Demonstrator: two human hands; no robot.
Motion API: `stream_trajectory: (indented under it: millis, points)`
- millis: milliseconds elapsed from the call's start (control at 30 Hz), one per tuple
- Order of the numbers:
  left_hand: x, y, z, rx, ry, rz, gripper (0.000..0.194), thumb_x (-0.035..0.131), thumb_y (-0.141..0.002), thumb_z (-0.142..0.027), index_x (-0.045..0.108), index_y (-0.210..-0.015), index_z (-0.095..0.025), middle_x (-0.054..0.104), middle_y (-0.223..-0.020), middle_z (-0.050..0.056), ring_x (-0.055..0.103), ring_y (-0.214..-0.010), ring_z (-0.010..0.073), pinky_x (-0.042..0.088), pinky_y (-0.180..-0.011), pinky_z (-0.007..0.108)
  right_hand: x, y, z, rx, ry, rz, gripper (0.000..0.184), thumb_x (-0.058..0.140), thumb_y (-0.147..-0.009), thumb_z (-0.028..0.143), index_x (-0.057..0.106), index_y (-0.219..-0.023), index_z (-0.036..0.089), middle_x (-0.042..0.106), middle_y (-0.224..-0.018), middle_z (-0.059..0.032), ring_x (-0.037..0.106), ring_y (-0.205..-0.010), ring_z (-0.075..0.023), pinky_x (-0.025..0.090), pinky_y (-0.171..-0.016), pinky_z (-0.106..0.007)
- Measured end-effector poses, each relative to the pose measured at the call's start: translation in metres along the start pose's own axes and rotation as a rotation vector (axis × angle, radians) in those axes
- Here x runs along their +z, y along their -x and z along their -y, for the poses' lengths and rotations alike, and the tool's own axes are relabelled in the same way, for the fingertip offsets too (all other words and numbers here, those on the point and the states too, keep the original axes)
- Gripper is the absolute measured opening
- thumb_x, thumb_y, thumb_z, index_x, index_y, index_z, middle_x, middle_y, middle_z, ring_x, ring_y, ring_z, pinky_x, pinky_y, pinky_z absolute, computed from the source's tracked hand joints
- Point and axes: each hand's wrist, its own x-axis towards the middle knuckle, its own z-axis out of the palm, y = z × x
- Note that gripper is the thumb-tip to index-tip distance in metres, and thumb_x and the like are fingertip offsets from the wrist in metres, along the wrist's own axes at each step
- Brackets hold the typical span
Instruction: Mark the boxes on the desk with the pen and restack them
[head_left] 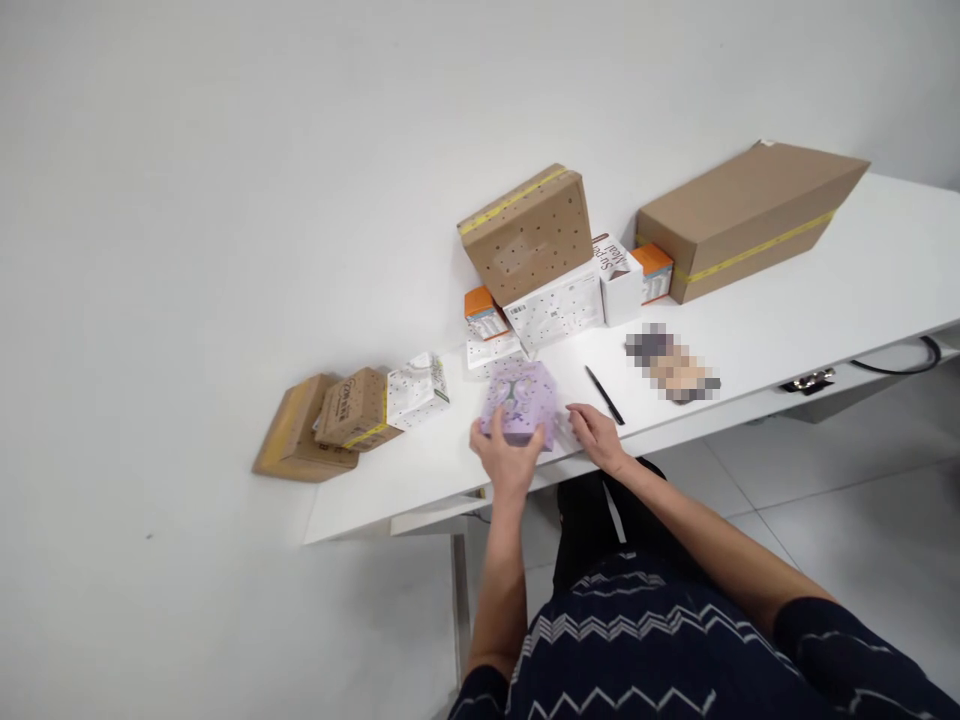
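Observation:
A small lilac box (519,398) with a pale pattern on its lid sits near the front edge of the white table (787,330). My left hand (504,458) grips its near side, fingers curled round the edge. My right hand (595,433) rests on the table just right of the box, fingers curled and touching its right side. A thin black pen (604,394) lies beyond my right hand.
Two big brown cartons (529,232) (742,215) stand at the back, with small white and orange boxes (559,305) between and under them. Brown parcels and a dotted white box (352,415) lie at the left end. A blurred item (670,365) lies mid-table.

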Motion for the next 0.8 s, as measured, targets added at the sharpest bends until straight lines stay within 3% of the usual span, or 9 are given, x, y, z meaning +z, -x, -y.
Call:
stream_trajectory:
  millis: [133, 267, 367, 433, 500, 567, 667, 800]
  points:
    - [0.019, 0.023, -0.018, 0.025, 0.052, 0.137, 0.097, 0.077, -0.059, -0.053, 0.035, -0.142, -0.023, 0.026, -0.140, 0.018, 0.025, -0.133, 0.0419, 0.029, -0.106, 0.056, -0.005, -0.002, 0.002, 0.016, -0.089, -0.045, 0.034, 0.040, -0.091, 0.044, 0.061, -0.108, 0.022, 0.062, -0.097, -0.0069, 0.058, -0.091, -0.0199, 0.045, -0.086, -0.035]
    - [0.009, 0.013, 0.000, -0.022, 0.316, 0.238, 0.098, 0.071, -0.069, -0.054, 0.020, -0.147, -0.022, 0.037, -0.139, 0.017, 0.035, -0.131, 0.0321, 0.034, -0.106, 0.048, -0.005, -0.006, -0.001, -0.020, -0.058, -0.093, 0.033, 0.043, -0.089, 0.045, 0.059, -0.106, 0.020, 0.058, -0.095, -0.0073, 0.056, -0.088, -0.0200, 0.047, -0.084, -0.037]
    - [0.009, -0.010, 0.023, -0.260, 0.577, 0.276, 0.075, 0.053, -0.083, -0.057, 0.030, -0.144, -0.019, 0.048, -0.134, 0.016, 0.050, -0.121, 0.0253, 0.043, -0.099, 0.039, -0.001, -0.007, 0.000, -0.033, -0.043, -0.057, 0.037, 0.047, -0.087, 0.047, 0.054, -0.111, 0.019, 0.054, -0.097, -0.0077, 0.056, -0.086, -0.0193, 0.048, -0.082, -0.037]
    - [0.016, -0.023, 0.035, -0.409, 0.731, 0.384, 0.063, 0.039, -0.089, -0.059, 0.044, -0.136, -0.017, 0.053, -0.133, 0.015, 0.052, -0.121, 0.0255, 0.045, -0.098, 0.039, 0.001, -0.007, 0.002, -0.028, -0.021, -0.005, 0.044, 0.050, -0.085, 0.048, 0.051, -0.117, 0.018, 0.052, -0.104, -0.0096, 0.055, -0.090, -0.0198, 0.048, -0.084, -0.038]
    - [0.025, -0.030, 0.040, -0.469, 0.875, 0.488, 0.061, 0.032, -0.091, -0.059, 0.054, -0.127, -0.015, 0.057, -0.131, 0.014, 0.053, -0.122, 0.0257, 0.044, -0.100, 0.041, 0.002, -0.007, 0.005, -0.001, 0.004, 0.036, 0.050, 0.052, -0.083, 0.049, 0.048, -0.122, 0.018, 0.051, -0.110, -0.0112, 0.056, -0.093, -0.0204, 0.048, -0.086, -0.039]
    - [0.031, -0.029, 0.039, -0.450, 0.969, 0.518, 0.058, 0.034, -0.092, -0.056, 0.059, -0.121, -0.013, 0.060, -0.129, 0.012, 0.054, -0.121, 0.0245, 0.042, -0.104, 0.040, 0.002, -0.008, 0.006, 0.030, 0.010, 0.052, 0.055, 0.054, -0.082, 0.050, 0.047, -0.126, 0.017, 0.050, -0.112, -0.0120, 0.056, -0.092, -0.0205, 0.048, -0.086, -0.039]
    - [0.031, -0.022, 0.032, -0.369, 0.982, 0.466, 0.055, 0.037, -0.091, -0.055, 0.059, -0.123, -0.015, 0.061, -0.128, 0.010, 0.054, -0.122, 0.0228, 0.040, -0.107, 0.038, -0.004, -0.011, 0.006, 0.063, -0.055, 0.071, 0.058, 0.052, -0.082, 0.050, 0.047, -0.129, 0.016, 0.053, -0.114, -0.0125, 0.057, -0.091, -0.0203, 0.049, -0.086, -0.038]
    - [0.015, -0.015, 0.015, -0.197, 0.735, 0.355, 0.057, 0.050, -0.086, -0.053, 0.050, -0.133, -0.020, 0.052, -0.137, 0.010, 0.045, -0.130, 0.0245, 0.038, -0.107, 0.040, -0.015, -0.013, 0.006, 0.087, -0.129, 0.145, 0.049, 0.040, -0.089, 0.048, 0.053, -0.128, 0.021, 0.061, -0.118, -0.0088, 0.058, -0.107, -0.0224, 0.044, -0.096, -0.039]
